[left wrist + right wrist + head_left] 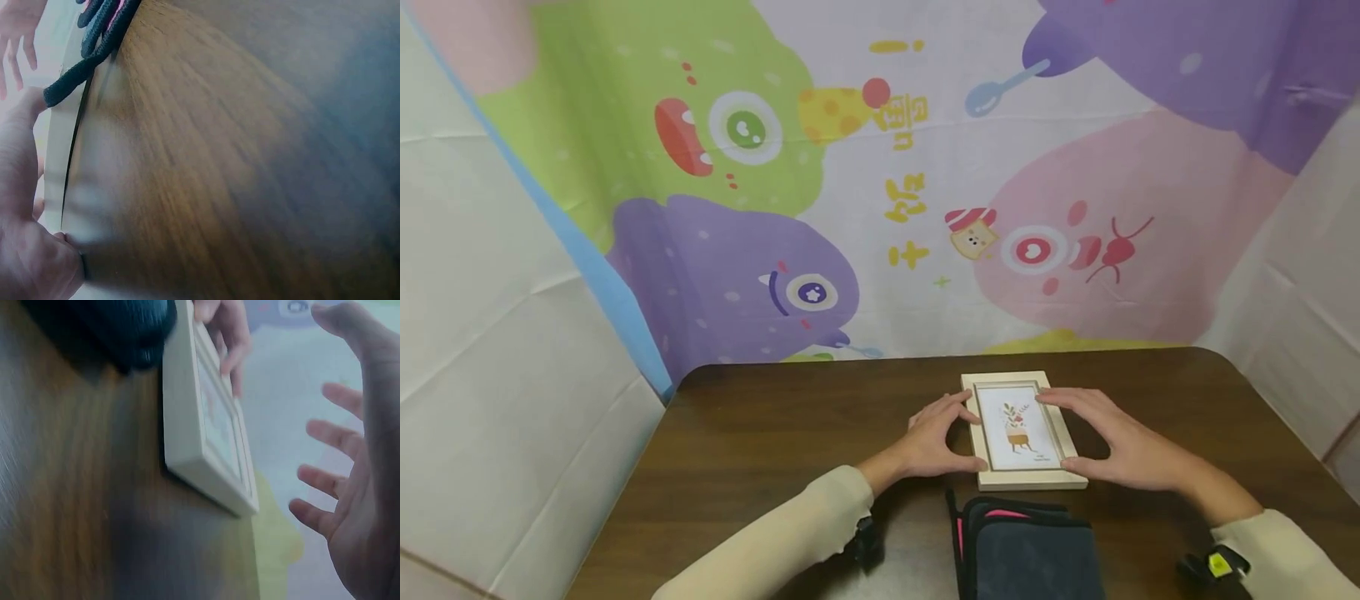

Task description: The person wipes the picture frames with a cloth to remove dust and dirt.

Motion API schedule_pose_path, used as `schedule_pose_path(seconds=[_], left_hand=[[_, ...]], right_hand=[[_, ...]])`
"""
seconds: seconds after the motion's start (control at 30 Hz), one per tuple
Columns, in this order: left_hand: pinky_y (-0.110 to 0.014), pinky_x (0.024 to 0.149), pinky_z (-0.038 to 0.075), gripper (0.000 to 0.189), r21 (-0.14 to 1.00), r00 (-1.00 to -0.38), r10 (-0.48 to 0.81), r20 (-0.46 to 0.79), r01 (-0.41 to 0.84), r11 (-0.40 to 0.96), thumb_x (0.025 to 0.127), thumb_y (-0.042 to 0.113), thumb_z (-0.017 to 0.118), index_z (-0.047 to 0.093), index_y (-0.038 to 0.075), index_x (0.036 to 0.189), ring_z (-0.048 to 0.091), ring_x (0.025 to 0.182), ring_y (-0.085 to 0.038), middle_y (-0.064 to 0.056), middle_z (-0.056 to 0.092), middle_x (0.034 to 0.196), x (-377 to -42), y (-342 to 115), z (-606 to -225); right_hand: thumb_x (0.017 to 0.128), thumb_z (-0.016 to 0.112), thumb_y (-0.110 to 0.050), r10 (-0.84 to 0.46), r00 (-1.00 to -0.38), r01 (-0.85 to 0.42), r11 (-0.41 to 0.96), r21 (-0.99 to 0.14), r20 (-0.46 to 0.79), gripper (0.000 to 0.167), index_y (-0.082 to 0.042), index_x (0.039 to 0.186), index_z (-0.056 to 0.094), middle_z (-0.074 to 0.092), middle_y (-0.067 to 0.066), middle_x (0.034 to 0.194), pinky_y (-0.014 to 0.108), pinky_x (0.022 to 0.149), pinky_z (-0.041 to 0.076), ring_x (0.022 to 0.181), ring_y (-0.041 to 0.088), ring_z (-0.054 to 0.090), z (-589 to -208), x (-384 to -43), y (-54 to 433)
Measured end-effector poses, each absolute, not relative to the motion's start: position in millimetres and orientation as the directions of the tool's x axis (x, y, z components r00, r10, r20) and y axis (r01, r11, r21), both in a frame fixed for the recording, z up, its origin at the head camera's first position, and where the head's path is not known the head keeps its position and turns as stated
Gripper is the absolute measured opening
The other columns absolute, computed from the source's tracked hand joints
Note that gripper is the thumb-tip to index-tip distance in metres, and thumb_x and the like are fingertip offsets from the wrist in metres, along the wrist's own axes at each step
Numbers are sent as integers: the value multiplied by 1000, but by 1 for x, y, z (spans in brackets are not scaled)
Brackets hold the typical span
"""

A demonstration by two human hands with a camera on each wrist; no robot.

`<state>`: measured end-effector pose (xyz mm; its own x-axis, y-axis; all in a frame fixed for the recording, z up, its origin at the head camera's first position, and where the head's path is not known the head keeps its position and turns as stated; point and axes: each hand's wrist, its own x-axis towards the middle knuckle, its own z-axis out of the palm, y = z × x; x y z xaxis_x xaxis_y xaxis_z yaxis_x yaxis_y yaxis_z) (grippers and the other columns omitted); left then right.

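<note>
A pale wooden picture frame (1030, 481) lies face up on the dark wooden table (760, 417). Behind its front is a white print of a plant in a footed pot. My left hand (936, 442) is at the frame's left border, thumb and fingertips touching it and spread apart. On the opposite side my right hand (1131, 442) curves loosely along the right border. In the right wrist view this right hand (359, 456) has spread fingers, clear of the frame (184, 412). The left hand's fingers (232, 359) reach over the frame's far part there.
Just in front of the frame lies a dark zippered case (1037, 554) with pink showing at its edges. A cartoon-printed cloth (910, 292) hangs behind the table's back edge. Pale panels (482, 333) stand at both sides.
</note>
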<state>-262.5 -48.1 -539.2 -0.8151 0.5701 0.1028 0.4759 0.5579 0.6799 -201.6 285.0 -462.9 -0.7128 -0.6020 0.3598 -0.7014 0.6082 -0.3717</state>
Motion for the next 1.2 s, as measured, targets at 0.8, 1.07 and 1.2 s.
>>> schedule_pose_path(seconds=[0.8,1.07,1.2], left_hand=[[-74,134,25,60,691,-821,561,101,464,554,88,45,94,67,24,137,31,175,-39,4,37,186,-259,-47,-536],[-74,135,24,60,691,-824,560,89,456,561,89,45,94,67,24,138,30,176,-38,4,36,187,-259,-48,-536],[-75,134,24,61,686,-821,562,95,463,561,88,46,94,67,25,138,30,176,-39,5,36,187,-260,-48,-537]], right_hand=[[93,81,-71,-880,-391,-918,349,-191,270,63,-38,144,66,65,-21,131,27,92,57,116,0,59,-460,-142,226],[99,67,-79,-912,-395,-912,373,-174,114,64,-40,149,64,70,-11,139,24,84,54,115,3,58,-462,-128,213],[102,59,-82,-915,-400,-912,391,-122,54,65,-40,151,62,70,-6,145,28,88,59,116,8,61,-463,-122,209]])
